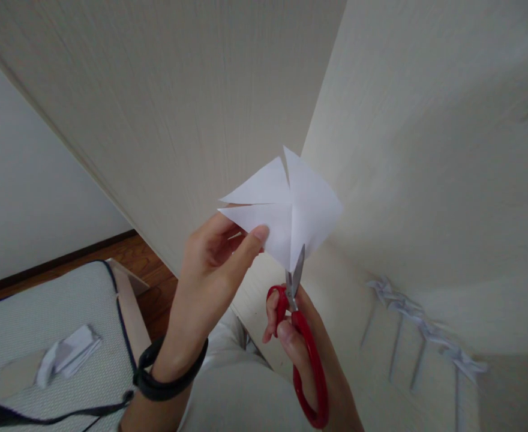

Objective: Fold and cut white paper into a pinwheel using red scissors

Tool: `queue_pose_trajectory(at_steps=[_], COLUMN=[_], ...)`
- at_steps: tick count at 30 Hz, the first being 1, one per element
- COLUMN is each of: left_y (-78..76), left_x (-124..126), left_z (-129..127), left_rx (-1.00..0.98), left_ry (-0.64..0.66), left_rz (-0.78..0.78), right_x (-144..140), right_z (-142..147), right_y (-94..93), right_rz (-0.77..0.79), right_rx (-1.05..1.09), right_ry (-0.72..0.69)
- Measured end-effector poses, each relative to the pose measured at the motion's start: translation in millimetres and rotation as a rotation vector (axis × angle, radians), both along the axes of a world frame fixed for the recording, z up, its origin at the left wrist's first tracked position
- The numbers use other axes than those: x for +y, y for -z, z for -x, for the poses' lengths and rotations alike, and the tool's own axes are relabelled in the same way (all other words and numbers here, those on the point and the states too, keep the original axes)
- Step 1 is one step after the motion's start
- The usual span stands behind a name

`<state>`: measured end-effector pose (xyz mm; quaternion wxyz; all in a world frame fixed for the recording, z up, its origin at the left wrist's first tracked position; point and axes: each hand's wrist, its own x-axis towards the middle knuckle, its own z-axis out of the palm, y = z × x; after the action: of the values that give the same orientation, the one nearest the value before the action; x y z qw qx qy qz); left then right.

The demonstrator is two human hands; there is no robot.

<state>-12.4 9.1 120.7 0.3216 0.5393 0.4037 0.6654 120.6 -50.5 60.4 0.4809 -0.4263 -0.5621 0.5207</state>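
Between thumb and fingers, my left hand (221, 258) pinches a white paper square (311, 204) by its lower left part. Slits run into the paper from its left and top corners toward the middle, and a crease or line runs down from the centre. My right hand (304, 342) grips red-handled scissors (311, 366), with fingers and thumb through the loops. The blades are parted at the paper's bottom corner, one of them in front of the sheet. A black band (169, 384) circles my left wrist.
Several paper pinwheels (421, 324) on thin sticks lie in a row at the lower right. Folded white paper (77, 348) rests on a pale mattress (57, 300) at the left, near a black strap (52, 414). Light panels (192, 90) stand ahead.
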Motion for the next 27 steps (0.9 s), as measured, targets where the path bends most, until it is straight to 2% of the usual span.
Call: queue_pose_trajectory(at_steps=[10,27], left_y=[-1.9,-4.2], left_x=[-2,-5], left_z=[5,3], left_rx=[0.141,0.145], left_ry=[-0.016,-0.036], left_rz=[-0.027,0.045], right_x=[3,2], right_z=[3,3], right_y=[-2.9,-10.9], right_rz=[-0.017,-0.050], right_rx=[-0.030,-0.062], right_ry=[0.017,0.027])
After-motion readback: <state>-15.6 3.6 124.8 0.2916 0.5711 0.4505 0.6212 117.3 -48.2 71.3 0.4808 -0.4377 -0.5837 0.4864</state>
